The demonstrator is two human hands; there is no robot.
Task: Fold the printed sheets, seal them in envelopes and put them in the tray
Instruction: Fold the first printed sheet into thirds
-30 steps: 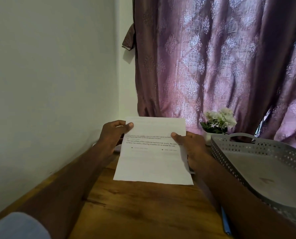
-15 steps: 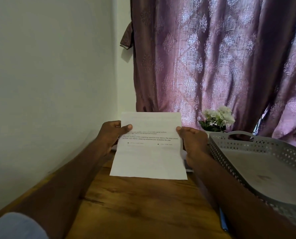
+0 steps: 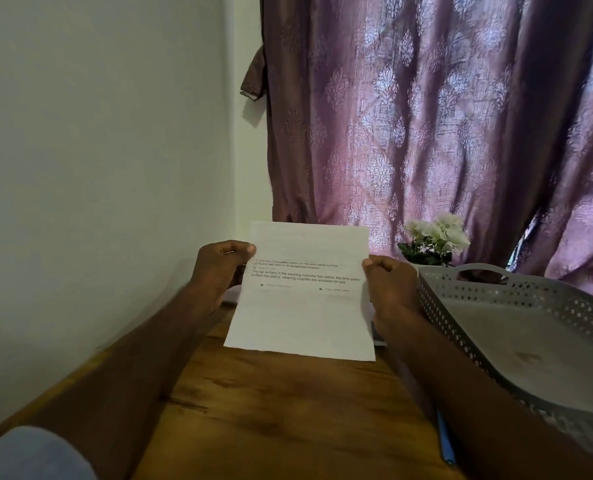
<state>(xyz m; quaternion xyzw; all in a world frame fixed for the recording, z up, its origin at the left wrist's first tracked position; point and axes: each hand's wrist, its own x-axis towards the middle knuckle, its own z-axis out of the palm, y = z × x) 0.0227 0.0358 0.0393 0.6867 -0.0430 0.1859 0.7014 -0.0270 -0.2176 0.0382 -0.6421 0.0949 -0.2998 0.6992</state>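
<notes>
Hands at 9 and 3 o'clock: your left hand [image 3: 219, 271] and right hand [image 3: 390, 289] each pinch a side edge of the printed sheet [image 3: 302, 306], held above the wooden table [image 3: 271, 410], top part bent back. Risk, as a judgement: uneven pinches could skew the crease, so the sheet may not fit an envelope. The grey perforated tray [image 3: 565, 306] lies at 3 o'clock, close to your right forearm; white flowers [image 3: 433, 237] stand at 1 o'clock, a blue pen [image 3: 445, 441] at 5 o'clock. No envelope is identifiable.
</notes>
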